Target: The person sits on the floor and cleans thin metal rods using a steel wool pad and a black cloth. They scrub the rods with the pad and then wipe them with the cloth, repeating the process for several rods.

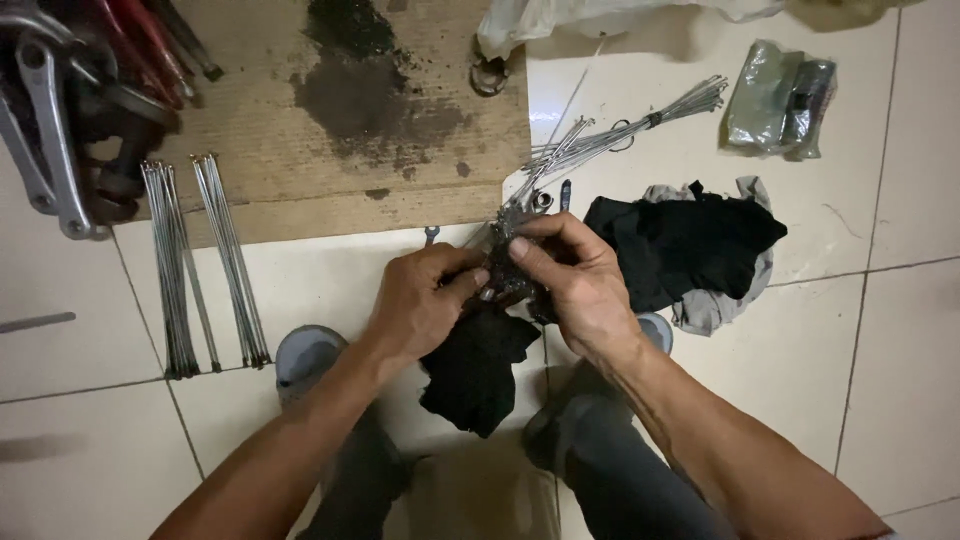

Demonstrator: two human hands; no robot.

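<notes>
My left hand (420,300) and my right hand (575,280) meet at the middle of the view, both closed around a black rag (475,370) that hangs down between them. The rag is wrapped around the near ends of a bundle of thin metal spokes (545,165), which fans out away from me toward the upper right. My thumbs and fingertips press together on the wrapped part. What lies inside the rag is hidden.
Two bundles of spokes (200,265) lie on the left across a stained cardboard sheet (340,120) and the tiled floor. A tied spoke bundle (650,115) and a grey-black cloth (690,245) lie on the right. Metal bike parts (70,110) sit top left, a plastic packet (780,100) top right.
</notes>
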